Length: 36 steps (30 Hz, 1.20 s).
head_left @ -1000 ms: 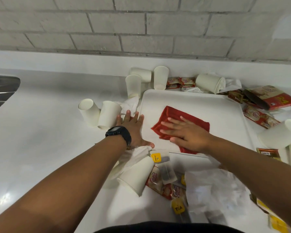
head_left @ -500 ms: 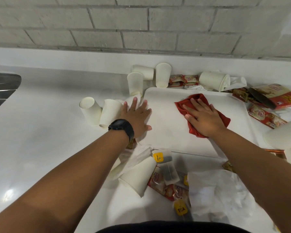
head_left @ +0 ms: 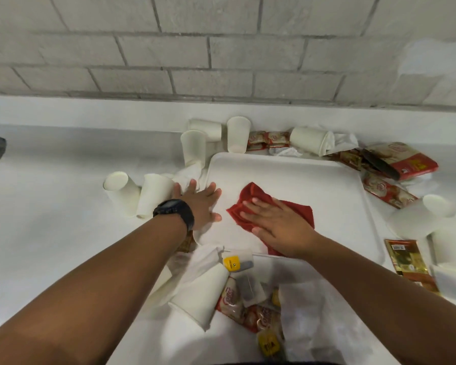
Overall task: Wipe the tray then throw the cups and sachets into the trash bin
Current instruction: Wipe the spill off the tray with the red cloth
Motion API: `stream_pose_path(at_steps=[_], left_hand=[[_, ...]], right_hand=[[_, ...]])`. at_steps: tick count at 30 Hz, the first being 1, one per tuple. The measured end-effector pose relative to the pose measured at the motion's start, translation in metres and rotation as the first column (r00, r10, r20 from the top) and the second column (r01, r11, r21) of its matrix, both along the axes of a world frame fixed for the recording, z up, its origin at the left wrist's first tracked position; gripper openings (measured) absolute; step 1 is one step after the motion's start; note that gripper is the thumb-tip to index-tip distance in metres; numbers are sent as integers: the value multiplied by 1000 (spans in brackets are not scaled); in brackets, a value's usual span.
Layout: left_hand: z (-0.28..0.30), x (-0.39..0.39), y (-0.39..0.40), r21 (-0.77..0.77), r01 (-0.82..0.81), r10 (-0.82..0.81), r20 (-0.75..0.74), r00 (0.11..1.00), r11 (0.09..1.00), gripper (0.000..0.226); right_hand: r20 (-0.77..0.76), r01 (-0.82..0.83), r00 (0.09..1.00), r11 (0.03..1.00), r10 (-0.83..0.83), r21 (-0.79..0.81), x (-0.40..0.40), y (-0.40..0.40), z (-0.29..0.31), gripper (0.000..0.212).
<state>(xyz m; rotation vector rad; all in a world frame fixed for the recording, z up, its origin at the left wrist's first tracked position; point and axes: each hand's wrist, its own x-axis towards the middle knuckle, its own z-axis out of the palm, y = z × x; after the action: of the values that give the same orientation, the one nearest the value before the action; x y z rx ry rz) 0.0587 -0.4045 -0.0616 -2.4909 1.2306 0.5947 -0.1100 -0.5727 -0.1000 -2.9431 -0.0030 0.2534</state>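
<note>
From the head camera, a white tray lies on a white desk below a grey brick wall. The right hand lies flat with straight fingers on a red cloth, pressing it onto the tray's middle; its grip is wide and curls round nothing. The left hand, with a black watch on the wrist, rests flat with spread fingers on the tray's left rim, its grip wide too.

Just left of that hand two white paper cups lie tipped side by side, touching. More cups stand or lie behind the tray's far left corner, and another cup lies on its side by a crumpled tissue. Red sachets sit along the far rim, and a red packet with more sachets lies off the right corner. Two cups sit at the tray's right side beside a gold sachet.

Near the front edge lie a tipped cup, a yellow-tagged tea bag, red and white sachets and white tissue.
</note>
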Motion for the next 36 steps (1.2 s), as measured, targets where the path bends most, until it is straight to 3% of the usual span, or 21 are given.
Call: stream_pose_path(at_steps=[2,5,9,11,13,15,18,22,25,28,30,33,36], left_hand=[[1,0,0,19,18,-18,14,1000,1000,72],[-1,0,-1,32,25,-26,33,999,999,73],[-2,0,-2,39,26,-28,59,998,999,73],[-5,-3,-2,30,18,-19,56,998,999,75],[-10,-5,-2,22,-3,2,40,999,1000,88],[-12,-6,-3,30,-28,27,36,999,999,101],[-12,-8,-6,39,-53,50,58,997,998,105],[-13,-8,-6,31,-56,54,58,997,998,104],[-14,-4,-3,32,-48,46,52,998,998,104],[-15,-4,-5,29,-33,32,47,998,999,104],[-16,-5,-6,29,-18,16,48,999,999,104],[-18,-5,-5,32,-15,13,54,998,999,103],[-20,-4,-6,37,-13,10,74,997,999,103]], right_hand=[[-1,12,1000,1000,-12,17,-18,-13,3,59],[24,194,981,981,-194,-2,-32,-44,8,62],[40,618,786,782,-617,-77,-22,-98,2,52],[77,699,715,709,-695,-88,-6,-97,-1,51],[108,667,745,739,-658,-98,16,-73,-1,51],[109,550,834,831,-542,-76,37,-35,0,51],[80,325,944,944,-320,-59,42,12,2,50],[44,153,987,988,-151,-35,2,9,5,49],[73,321,945,947,-318,-29,-28,-25,8,48],[44,591,807,804,-589,-71,-41,-72,10,50],[34,679,733,728,-679,-92,-30,-93,7,51],[101,721,692,688,-714,-81,-2,-98,-2,48],[131,649,760,754,-636,-105,24,-85,-3,48]])
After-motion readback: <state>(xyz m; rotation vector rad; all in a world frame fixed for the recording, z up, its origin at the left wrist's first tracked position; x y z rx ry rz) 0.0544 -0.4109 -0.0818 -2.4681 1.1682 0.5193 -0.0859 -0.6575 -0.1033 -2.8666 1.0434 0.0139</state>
